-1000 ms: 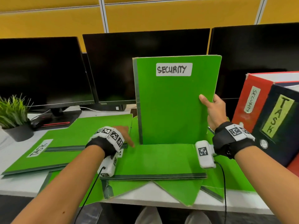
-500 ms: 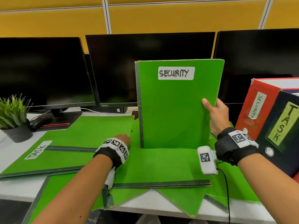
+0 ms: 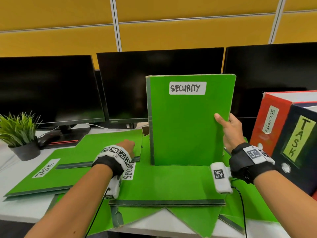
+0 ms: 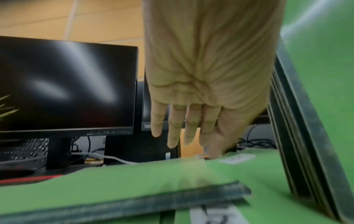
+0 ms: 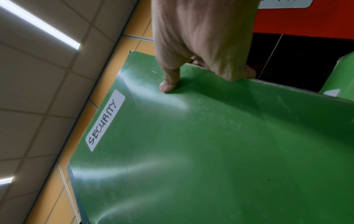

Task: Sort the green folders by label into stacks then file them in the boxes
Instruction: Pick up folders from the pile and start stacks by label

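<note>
My right hand (image 3: 229,130) pinches the right edge of the upright SECURITY folder (image 3: 188,124) — stiff, light board, I judge, best held mid-edge — standing on the flat green folders (image 3: 168,182), while my left hand (image 3: 126,146), fingers straight, hovers just left of it.

The upright folder (image 3: 187,124) is gripped at its right edge by the right hand (image 3: 229,129) and is stood on a flat folder (image 3: 168,182) below the grip. To the right of the grip two boxes (image 3: 274,127) are stood side by side. To the left, past the upright folder, the left hand (image 3: 126,146) is held over a stack of folders (image 3: 72,162). Further left a plant (image 3: 20,133) is placed. Behind everything, monitors (image 3: 154,83) are lined up.
</note>
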### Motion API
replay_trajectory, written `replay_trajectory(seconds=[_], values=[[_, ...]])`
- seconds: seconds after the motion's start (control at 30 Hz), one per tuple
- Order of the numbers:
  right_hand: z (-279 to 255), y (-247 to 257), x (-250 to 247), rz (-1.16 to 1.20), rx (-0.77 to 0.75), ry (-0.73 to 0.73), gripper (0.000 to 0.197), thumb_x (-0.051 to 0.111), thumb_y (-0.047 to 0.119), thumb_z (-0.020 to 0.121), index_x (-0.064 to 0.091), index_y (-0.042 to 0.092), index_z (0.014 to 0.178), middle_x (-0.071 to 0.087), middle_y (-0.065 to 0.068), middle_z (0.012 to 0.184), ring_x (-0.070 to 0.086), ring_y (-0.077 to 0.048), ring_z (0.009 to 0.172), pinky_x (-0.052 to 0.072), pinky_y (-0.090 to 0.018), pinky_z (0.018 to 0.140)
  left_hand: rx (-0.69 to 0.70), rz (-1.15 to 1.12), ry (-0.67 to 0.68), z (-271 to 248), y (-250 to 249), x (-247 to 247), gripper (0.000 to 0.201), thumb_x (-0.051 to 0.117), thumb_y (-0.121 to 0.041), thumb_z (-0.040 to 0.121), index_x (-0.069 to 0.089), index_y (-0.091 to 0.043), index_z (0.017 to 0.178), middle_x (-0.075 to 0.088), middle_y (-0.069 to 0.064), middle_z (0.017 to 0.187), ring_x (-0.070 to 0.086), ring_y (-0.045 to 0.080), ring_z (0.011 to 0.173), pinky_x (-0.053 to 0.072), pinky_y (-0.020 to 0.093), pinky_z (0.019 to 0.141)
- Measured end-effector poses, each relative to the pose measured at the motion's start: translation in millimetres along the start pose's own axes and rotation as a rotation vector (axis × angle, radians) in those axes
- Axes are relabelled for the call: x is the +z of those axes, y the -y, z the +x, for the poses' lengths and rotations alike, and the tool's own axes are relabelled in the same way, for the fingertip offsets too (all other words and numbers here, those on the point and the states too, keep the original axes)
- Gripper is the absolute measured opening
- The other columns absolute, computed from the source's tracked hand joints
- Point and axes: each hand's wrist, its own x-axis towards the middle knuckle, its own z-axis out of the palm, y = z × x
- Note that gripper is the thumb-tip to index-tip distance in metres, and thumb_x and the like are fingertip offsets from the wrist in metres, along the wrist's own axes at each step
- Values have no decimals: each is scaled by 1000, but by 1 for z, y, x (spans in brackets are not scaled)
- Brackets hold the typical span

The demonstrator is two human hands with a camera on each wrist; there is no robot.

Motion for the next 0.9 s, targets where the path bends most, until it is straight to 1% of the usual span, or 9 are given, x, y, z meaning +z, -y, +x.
replay_trajectory(seconds=[0.17, 0.23, 0.3, 0.5, 0.63, 0.7, 0.77, 0.83, 0.9], values=[[-2, 1, 2, 1, -19, 18, 56, 74, 31, 69, 58, 6, 117, 69, 7, 93, 67, -12, 88, 54, -15, 65, -16, 148, 107, 2, -8, 21, 51, 64, -23, 85, 42, -6, 128, 51, 11, 128, 54, 27, 117, 47, 35, 99], [-2, 0, 2, -32, -21, 21, 79, 82, 56, 44, 62, 16, 109, 68, 3, 101, 66, -14, 94, 56, -22, 74, -4, 162, 126, 6, -11, 24, 46, 61, -22, 87, 46, -5, 128, 54, 11, 127, 56, 26, 115, 48, 32, 97], [-2, -2, 2, -40, -27, 30, 94, 82, 67, 30, 61, 19, 108, 68, 3, 105, 66, -9, 95, 55, -23, 79, 28, 207, 126, 10, -12, 25, 39, 56, -22, 91, 50, -6, 126, 58, 10, 124, 59, 25, 112, 49, 30, 93], [2, -5, 2, -20, -35, 59, 93, 82, 68, 26, 62, 22, 105, 68, 5, 104, 67, -3, 91, 55, -18, 75, 126, 400, 38, 12, -16, 27, 34, 45, -17, 97, 48, -6, 130, 53, 11, 129, 51, 25, 121, 44, 33, 101], [1, -3, 0, -1, -27, 62, 86, 82, 64, 31, 63, 22, 103, 69, 8, 99, 68, -3, 89, 56, -17, 73, 149, 349, -45, 10, -16, 13, 28, 45, -16, 97, 53, -6, 121, 59, 8, 113, 59, 21, 105, 49, 28, 93], [1, -1, 1, 17, -18, 44, 82, 80, 56, 42, 62, 15, 111, 69, 10, 96, 67, -4, 91, 54, -16, 71, 145, 280, -110, 5, -17, -2, 27, 47, -19, 95, 55, -7, 118, 56, 5, 97, 56, 19, 90, 50, 26, 88], [1, 1, 1, 30, -1, 40, 76, 76, 50, 47, 61, 13, 112, 70, 12, 92, 65, -8, 95, 52, -18, 72, 136, 163, -231, -1, -20, -23, 27, 48, -17, 93, 58, -8, 116, 55, 7, 96, 56, 21, 89, 50, 30, 88], [2, 1, 0, 22, 17, 51, 79, 82, 60, 35, 64, 22, 102, 73, 14, 88, 65, -6, 94, 54, -23, 79, 133, -44, -421, -7, -25, -51, 27, 47, -14, 91, 61, -12, 114, 62, 12, 104, 61, 28, 97, 51, 37, 90], [3, 1, -1, 21, 28, 58, 87, 83, 67, 24, 64, 25, 98, 74, 14, 88, 65, -7, 94, 53, -27, 84, 150, -333, -629, -11, -30, -79, 26, 44, -11, 91, 65, -13, 107, 68, 14, 97, 64, 34, 90, 54, 42, 85]])
